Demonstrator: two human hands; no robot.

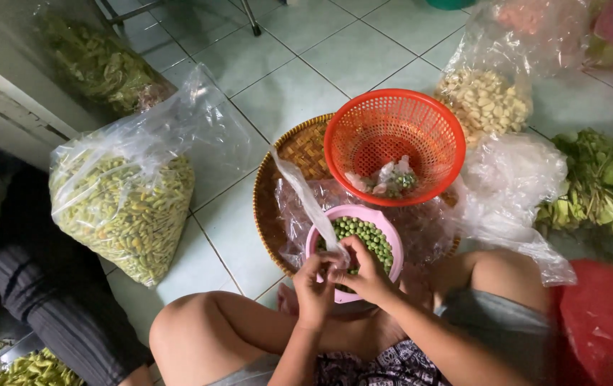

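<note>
Left hand (313, 284) and right hand (365, 275) pinched small pod together over pink plastic bowl of green peas (369, 232), lower centre, so peas dropped in; red mesh basket (393, 136) behind took scraps

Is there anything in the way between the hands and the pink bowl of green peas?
No. The left hand and right hand are directly over the near rim of the pink bowl, fingers together above the peas. A clear plastic strip hangs beside the left hand, not blocking.

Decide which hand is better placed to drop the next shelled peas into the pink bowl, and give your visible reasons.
Probably the right hand. It already lies over the pink bowl of green peas, its fingers above them. The left hand sits at the near rim, beside the clear plastic bag.
</note>
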